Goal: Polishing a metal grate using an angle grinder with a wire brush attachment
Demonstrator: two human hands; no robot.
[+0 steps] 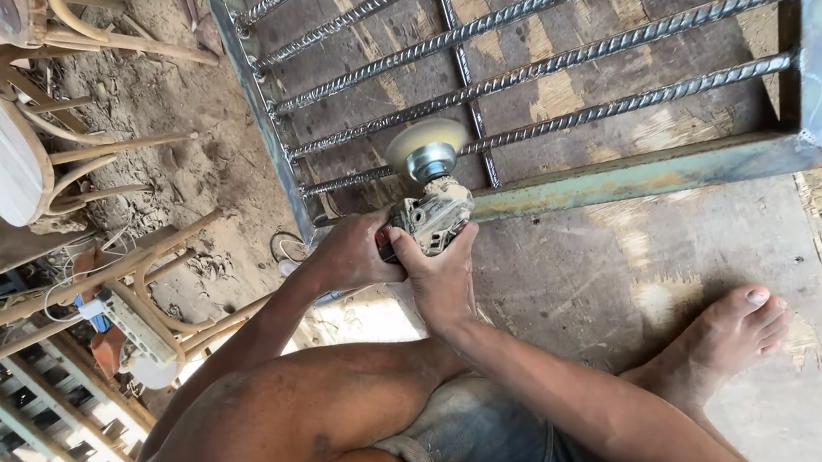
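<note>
Two hands gripped an angle grinder [430, 213]: the left hand [354, 252] and right hand [443, 279] wrapped tight around its body, its disc touching a rebar rod [537, 67] in the metal frame [638, 172] lying on a plywood board [628, 272]. A bare foot [722, 341] rested nearby.
</note>
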